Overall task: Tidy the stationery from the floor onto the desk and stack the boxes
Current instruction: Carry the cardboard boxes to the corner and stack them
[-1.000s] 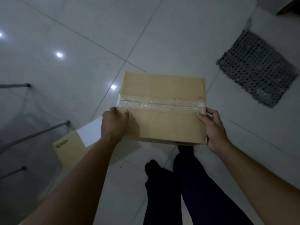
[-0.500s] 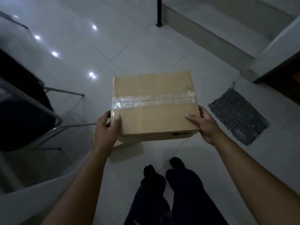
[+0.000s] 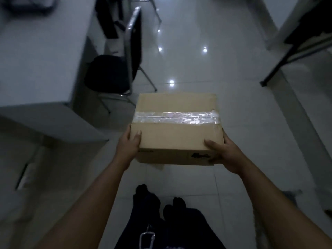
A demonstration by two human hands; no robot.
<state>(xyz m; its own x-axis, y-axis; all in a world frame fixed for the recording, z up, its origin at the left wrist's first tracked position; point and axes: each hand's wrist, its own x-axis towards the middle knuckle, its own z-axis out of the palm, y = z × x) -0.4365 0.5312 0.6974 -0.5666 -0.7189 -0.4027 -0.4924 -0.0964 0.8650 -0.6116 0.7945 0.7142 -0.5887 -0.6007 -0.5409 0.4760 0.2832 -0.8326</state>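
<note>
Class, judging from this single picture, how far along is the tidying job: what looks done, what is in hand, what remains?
Done: the taped cardboard box is off the floor. In hand: the left hand and right hand grip its near corners, carrying it above the tiled floor beside the desk. Left: no box stack or stationery is visible, so setting this box down and stacking apparently remain.

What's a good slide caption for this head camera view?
Both hands, left hand and right hand, carry a taped cardboard box above the tiled floor, beside a desk.

Matt brown cardboard box (image 3: 177,130) sealed with shiny clear tape (image 3: 176,117), above a glossy tiled floor (image 3: 206,56).
</note>
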